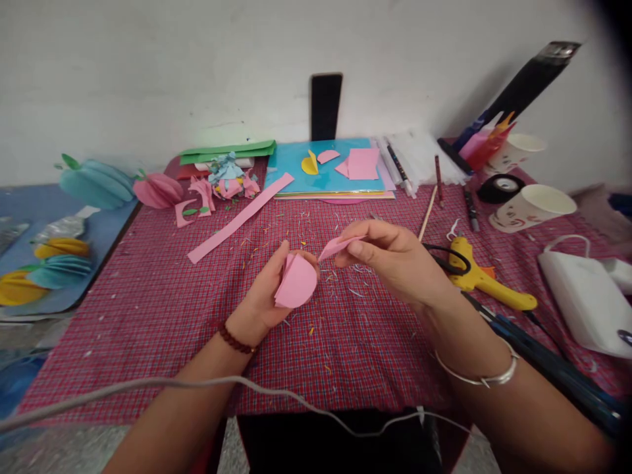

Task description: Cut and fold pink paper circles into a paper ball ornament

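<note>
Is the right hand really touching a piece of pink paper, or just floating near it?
Touching. The head view shows it: the right hand pinches the piece of pink paper, with the thumb pressed against it.

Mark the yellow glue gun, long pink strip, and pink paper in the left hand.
Yellow glue gun (481, 280), head view: on its yellow casing.
Long pink strip (241, 218), head view: midway along it.
Pink paper (299, 282), head view: on its front face.
</note>
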`<state>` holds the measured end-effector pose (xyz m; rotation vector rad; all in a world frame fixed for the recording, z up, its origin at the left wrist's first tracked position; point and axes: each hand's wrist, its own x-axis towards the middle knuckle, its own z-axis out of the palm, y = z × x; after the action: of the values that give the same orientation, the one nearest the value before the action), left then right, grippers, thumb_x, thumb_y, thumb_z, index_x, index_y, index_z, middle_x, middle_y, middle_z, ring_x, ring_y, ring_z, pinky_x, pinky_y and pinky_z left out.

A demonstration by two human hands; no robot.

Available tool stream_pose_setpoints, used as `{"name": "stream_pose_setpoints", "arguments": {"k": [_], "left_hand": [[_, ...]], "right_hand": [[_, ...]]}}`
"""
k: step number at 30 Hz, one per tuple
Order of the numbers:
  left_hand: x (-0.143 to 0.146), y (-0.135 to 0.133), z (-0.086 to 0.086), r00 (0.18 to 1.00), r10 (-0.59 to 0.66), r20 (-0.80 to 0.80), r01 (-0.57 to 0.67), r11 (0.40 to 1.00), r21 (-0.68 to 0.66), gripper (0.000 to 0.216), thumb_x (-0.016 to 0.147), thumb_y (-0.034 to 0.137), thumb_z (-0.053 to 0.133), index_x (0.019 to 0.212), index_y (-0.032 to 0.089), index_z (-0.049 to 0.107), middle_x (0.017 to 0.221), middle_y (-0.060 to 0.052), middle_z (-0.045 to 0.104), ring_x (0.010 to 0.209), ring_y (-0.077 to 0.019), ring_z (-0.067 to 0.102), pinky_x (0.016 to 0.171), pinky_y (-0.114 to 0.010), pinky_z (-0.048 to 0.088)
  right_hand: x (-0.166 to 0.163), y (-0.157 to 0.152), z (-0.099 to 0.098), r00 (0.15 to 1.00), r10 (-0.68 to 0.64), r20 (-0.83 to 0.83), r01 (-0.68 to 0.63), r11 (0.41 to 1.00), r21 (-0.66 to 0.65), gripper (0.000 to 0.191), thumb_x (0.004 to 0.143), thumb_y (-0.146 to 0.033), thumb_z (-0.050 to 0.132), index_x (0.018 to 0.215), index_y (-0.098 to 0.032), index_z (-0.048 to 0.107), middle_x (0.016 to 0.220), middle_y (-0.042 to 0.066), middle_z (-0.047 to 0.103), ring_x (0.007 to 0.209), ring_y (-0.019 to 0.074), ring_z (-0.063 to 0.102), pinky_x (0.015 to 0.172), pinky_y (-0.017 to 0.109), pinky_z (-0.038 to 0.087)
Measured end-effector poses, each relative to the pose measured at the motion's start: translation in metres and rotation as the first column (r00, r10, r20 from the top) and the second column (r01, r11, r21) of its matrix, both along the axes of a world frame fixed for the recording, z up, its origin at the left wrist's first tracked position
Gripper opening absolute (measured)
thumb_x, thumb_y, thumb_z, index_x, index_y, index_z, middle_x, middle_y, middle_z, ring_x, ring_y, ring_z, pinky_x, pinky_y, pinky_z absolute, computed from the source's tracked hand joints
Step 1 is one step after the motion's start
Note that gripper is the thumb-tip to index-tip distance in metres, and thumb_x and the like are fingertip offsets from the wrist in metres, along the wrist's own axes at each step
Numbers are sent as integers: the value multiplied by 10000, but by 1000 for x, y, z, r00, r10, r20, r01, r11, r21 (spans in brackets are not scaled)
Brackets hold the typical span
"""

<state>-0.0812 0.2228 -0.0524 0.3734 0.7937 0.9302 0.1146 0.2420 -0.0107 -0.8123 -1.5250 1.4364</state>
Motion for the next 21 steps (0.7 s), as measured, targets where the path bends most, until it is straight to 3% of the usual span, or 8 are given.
{"name": "stream_pose_setpoints", "arguments": {"k": [3, 7, 11, 14, 16, 18, 21], "left_hand": [[2, -1, -1, 1000, 23, -16, -23, 999, 23, 428, 911, 475, 486, 761, 120, 672, 635, -52, 654, 488, -110, 595, 429, -197, 444], [5, -3, -5, 997, -1, -80, 3, 1000, 29, 416, 906, 466, 502, 730, 135, 680, 654, -46, 662, 542, -114, 617, 525, -214, 500], [8, -7, -9, 992, -35, -117, 36, 999, 7, 378, 907, 442, 513, 733, 149, 677, 656, -40, 655, 545, -116, 607, 562, -234, 513], [9, -10, -8, 994, -37, -107, 40, 999, 28, 373, 904, 446, 514, 734, 152, 668, 659, -39, 649, 572, -126, 620, 568, -240, 520], [10, -13, -6, 993, -54, -108, 64, 994, 92, 388, 880, 508, 521, 799, 160, 673, 675, -43, 649, 567, -139, 620, 530, -247, 519], [10, -16, -3, 988, -105, -117, 128, 968, 218, 385, 829, 522, 592, 968, 172, 669, 692, -44, 651, 545, -147, 606, 483, -248, 503], [8, -19, 1, 973, -163, -164, 215, 900, 379, 618, 709, 298, 776, 1274, 231, 535, 743, -25, 665, 562, -130, 595, 487, -212, 475]], "right_hand": [[-2, -2, 2, 986, 129, 105, -140, 985, 99, 136, 844, -315, 628, 759, -208, 637, 838, 23, 606, 791, 160, 574, 733, 310, 466], [-10, -8, -1, 903, 293, 314, -350, 926, 144, 123, 865, -202, 585, 743, -197, 593, 736, -13, 575, 706, 128, 540, 679, 270, 423], [-18, -11, -10, 783, 94, 615, -401, 832, 383, 138, 853, -109, 568, 742, -190, 585, 778, -5, 603, 755, 142, 543, 752, 306, 365], [-21, -11, -14, 687, -67, 723, -415, 781, 467, 105, 856, -147, 590, 759, -187, 588, 830, 13, 621, 792, 165, 542, 781, 337, 335], [-23, -12, -15, 667, -128, 734, -382, 787, 484, 31, 852, -183, 610, 822, -186, 605, 875, 32, 629, 832, 187, 548, 795, 350, 339], [-24, -13, -14, 676, -189, 713, -294, 817, 495, 117, 834, -207, 635, 947, -189, 613, 949, 56, 627, 912, 217, 548, 827, 368, 352], [-24, -14, -13, 743, -225, 631, -154, 859, 488, 310, 794, -197, 670, 1090, -208, 579, 1080, 75, 589, 1033, 237, 519, 887, 384, 374]]}}
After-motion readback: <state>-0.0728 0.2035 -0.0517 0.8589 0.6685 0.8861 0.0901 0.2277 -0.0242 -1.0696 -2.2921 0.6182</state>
